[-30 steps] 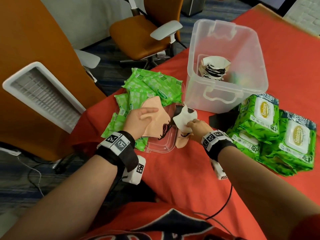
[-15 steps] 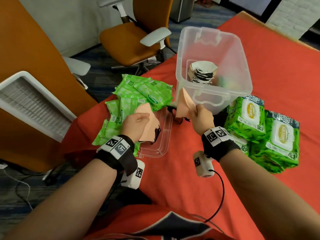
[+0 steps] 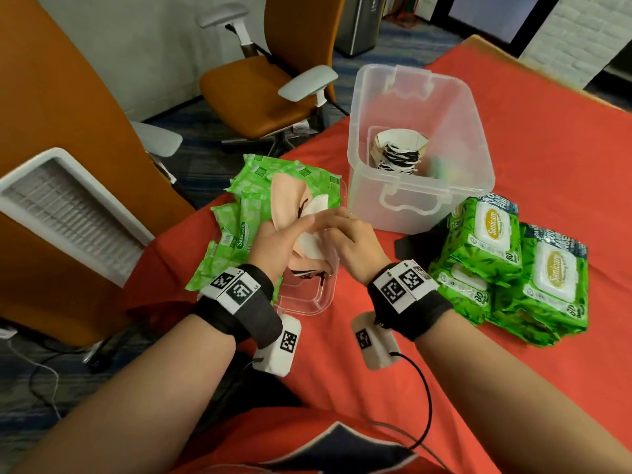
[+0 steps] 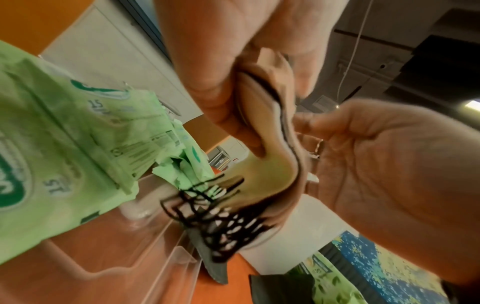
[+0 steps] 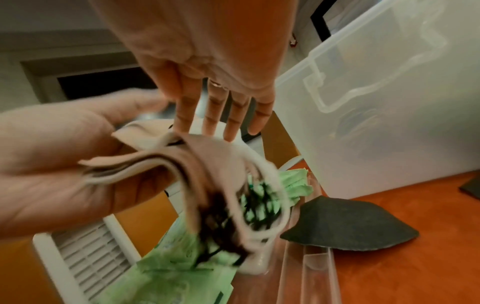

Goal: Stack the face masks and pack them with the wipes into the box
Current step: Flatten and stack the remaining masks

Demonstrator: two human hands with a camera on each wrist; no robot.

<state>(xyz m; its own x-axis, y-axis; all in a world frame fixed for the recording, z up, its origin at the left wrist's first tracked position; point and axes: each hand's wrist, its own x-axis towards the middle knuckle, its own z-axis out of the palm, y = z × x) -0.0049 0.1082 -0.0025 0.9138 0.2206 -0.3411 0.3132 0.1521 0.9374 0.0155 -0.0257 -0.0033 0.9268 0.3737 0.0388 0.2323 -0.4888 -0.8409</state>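
Note:
My left hand [image 3: 277,241] grips a stack of peach face masks [image 3: 287,203] with black ear loops, held above a clear lid [image 3: 304,299]. In the left wrist view the fingers curl round the stack [image 4: 270,148]. My right hand [image 3: 342,230] lies against the stack's white-lined side with straight fingers [image 5: 221,117]. The clear box [image 3: 355,159] stands behind the hands and holds another mask stack [image 3: 400,152]. Small light green wipe packs [image 3: 249,189] lie to the left. Large green wipe packs [image 3: 513,265] are piled on the right.
A black mask [image 5: 350,232] lies on the red table [image 3: 547,138] beside the box [image 5: 389,98]. Orange office chairs [image 3: 260,87] and a white slatted chair back [image 3: 65,213] stand off the table's left edge. Cables run from both wrist cameras.
My right hand has brought the peach mask from beside the box onto the stack in my left hand. The left hand has lifted that stack a little.

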